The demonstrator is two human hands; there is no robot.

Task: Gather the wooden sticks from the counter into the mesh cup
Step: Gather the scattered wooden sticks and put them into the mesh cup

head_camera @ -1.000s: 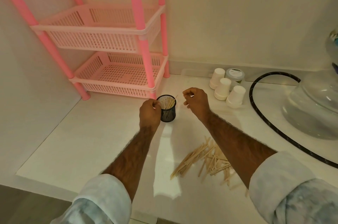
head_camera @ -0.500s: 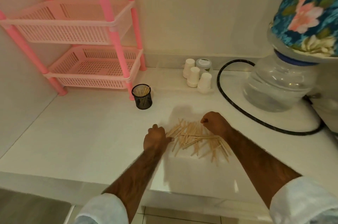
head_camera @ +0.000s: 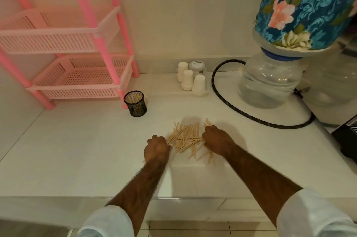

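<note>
A loose pile of wooden sticks (head_camera: pixel 188 139) lies on the white counter (head_camera: pixel 87 149) in front of me. My left hand (head_camera: pixel 156 148) rests at the pile's left edge, its fingers curled down onto sticks. At the right edge, my right hand (head_camera: pixel 217 140) has its fingers closed over sticks. The backs of both hands hide the fingertips. The black mesh cup (head_camera: pixel 135 103) stands upright farther back and to the left, apart from both hands, with several sticks standing in it.
A pink two-tier basket rack (head_camera: pixel 81 78) stands at the back left, one leg right beside the cup. White paper cups (head_camera: pixel 190 81) and a small jar sit at the back. A black hose (head_camera: pixel 231 107) curves around a water bottle (head_camera: pixel 268 82) at the right.
Both hands left the mesh cup and came back to the stick pile. In the last half second they closed in on the pile's two edges. My view swung right.
</note>
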